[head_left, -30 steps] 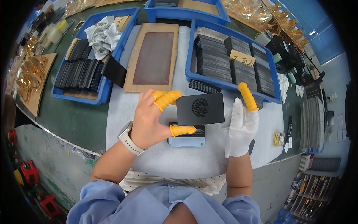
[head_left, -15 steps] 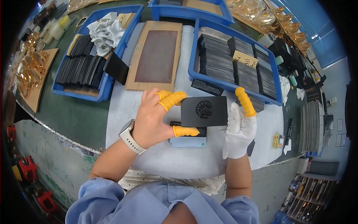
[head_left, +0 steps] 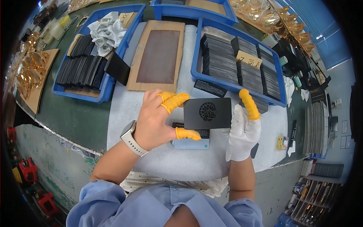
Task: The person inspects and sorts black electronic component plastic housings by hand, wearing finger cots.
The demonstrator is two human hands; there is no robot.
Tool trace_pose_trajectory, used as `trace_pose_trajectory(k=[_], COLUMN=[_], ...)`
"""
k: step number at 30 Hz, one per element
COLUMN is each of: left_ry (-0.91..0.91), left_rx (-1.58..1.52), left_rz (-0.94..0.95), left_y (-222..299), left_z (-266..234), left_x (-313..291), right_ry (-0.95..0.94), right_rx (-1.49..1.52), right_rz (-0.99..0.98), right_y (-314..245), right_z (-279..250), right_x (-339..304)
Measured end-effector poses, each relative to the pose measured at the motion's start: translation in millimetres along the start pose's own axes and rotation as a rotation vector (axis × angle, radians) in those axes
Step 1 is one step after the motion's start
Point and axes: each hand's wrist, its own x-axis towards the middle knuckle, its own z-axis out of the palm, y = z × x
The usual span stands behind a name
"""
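A black card (head_left: 202,113) with a round glossy emblem is held up in front of me, its face toward me. My left hand (head_left: 153,119), with yellow finger cots, has fingertips at the card's upper left corner and its thumb just under the lower edge. At the right edge is my right hand (head_left: 242,132), in a white glove; its finger in a yellow cot points upward, and the fingers behind the card are hidden. Below the card, partly covered, lie a dark printed card and a pale blue card (head_left: 191,143) on the white cloth.
A blue bin (head_left: 285,99) of stacked dark cards stands at the far right. Another blue bin (head_left: 100,99) at the left holds dark cards and crumpled white cloths (head_left: 107,34). Between them lies a cardboard sheet (head_left: 132,85) with a brown panel. A small yellow box (head_left: 282,143) sits right.
The black card has tilted very slightly, with its emblem turned a little in the light. Both hands stay almost where they were.
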Motion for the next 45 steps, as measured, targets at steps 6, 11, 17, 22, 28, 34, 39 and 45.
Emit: trace_pose_trajectory(k=[6, 11, 17, 22, 28, 34, 39, 45], left_ry=[0.001, 0.003, 0.009, 0.009, -0.002, 0.001, -0.002, -0.211], left_rx=[-0.001, 0.006, -0.014, -0.013, 0.001, 0.009, 0.003, -0.049], left_rz=[0.026, 0.046, 0.05, 0.035, 0.032, 0.041, 0.044, -0.105], left_y=[0, 0, 0, 0, 0, 1, 2, 14], left_z=[-1, -1, -2, -2, -1, 0, -1, 0], left_x=[2, 2, 1, 0, 0, 1, 2, 3], right_ry=[-0.126, -0.105, -0.008, -0.097, -0.093, -0.003, -0.056, 0.003], right_rx=[-0.019, -0.049, -0.048, -0.063, 0.027, -0.036, -0.086, -0.008], right_rz=[-0.151, -0.096, -0.063, -0.146, -0.046, -0.002, -0.032, 0.209], right_y=[-2, -2, -9, -1, -7, -14, -8, -24], right_z=[-10, -10, 1, -9, -9, -1, -10, -4], right_x=[-1, -2, 0, -2, -4, -3, -4, 12])
